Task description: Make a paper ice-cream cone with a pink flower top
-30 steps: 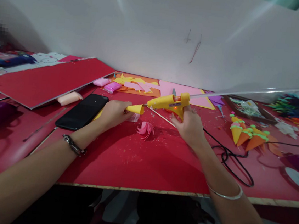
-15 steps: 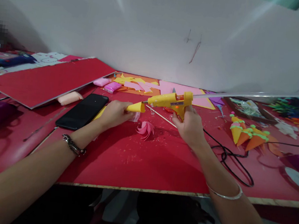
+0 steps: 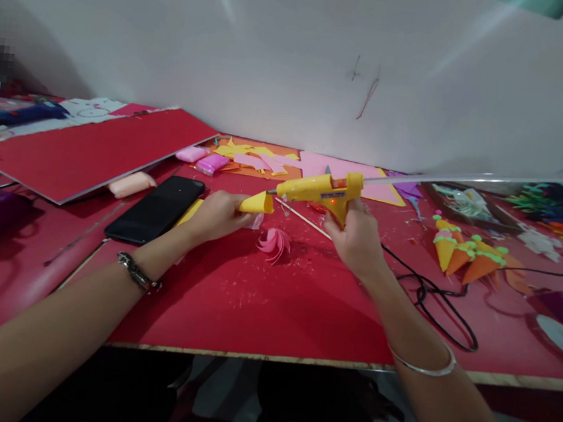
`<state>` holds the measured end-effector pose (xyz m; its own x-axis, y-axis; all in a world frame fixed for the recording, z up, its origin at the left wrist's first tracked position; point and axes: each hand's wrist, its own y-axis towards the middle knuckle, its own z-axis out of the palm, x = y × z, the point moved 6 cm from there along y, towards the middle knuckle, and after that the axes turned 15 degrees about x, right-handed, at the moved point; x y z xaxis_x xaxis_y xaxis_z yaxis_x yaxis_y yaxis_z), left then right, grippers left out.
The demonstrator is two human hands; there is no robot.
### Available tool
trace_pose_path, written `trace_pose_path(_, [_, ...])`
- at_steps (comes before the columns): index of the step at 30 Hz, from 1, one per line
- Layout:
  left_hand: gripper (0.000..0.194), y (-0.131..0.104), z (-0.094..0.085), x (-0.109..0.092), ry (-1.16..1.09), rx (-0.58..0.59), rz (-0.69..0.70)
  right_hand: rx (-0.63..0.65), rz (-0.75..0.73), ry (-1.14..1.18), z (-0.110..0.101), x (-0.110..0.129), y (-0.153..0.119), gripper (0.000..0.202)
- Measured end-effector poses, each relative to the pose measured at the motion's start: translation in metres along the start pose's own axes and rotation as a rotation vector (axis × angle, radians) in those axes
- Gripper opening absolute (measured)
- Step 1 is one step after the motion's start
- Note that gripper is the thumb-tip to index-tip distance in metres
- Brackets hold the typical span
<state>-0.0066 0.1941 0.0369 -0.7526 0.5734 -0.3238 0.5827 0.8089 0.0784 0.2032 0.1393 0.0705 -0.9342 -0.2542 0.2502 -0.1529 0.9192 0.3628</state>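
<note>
Yellow paper cone (image 3: 257,203), curled pink strips (image 3: 274,244), red tabletop (image 3: 295,313)

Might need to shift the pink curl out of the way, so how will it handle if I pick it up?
The pink curl looks like thin paper strips, so it is probably very light and floppy. Its loose, curved ends would likely crush or bend under a firm pinch. Its rounded shape might let it rock if pushed.

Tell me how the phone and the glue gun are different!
The phone is black, but the glue gun is yellow. The phone lies on the red table; the glue gun is in the right hand. The phone's screen is dark; the glue gun has a glowing orange light.
</note>
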Motion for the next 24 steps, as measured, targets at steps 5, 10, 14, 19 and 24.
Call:
trace_pose_path(5, [0.025,0.0,0.001,-0.001,-0.02,0.009,0.004,0.014,-0.023,0.008,0.0,0.003,0.0,0.039])
trace_pose_path(10, [0.026,0.0,0.001,-0.004,-0.063,0.024,0.051,-0.005,-0.029,0.004,0.0,0.002,0.0,0.037])
trace_pose_path(14, [0.025,-0.002,0.004,-0.009,-0.112,0.094,0.129,-0.052,-0.033,0.009,-0.002,0.003,-0.001,0.042])
trace_pose_path(19, [0.021,-0.002,0.006,-0.011,-0.147,0.12,0.194,-0.065,-0.035,-0.017,-0.003,0.004,-0.002,0.057])
trace_pose_path(24, [0.019,-0.001,0.004,-0.011,-0.128,0.106,0.2,-0.005,-0.025,-0.06,-0.001,0.003,-0.003,0.058])
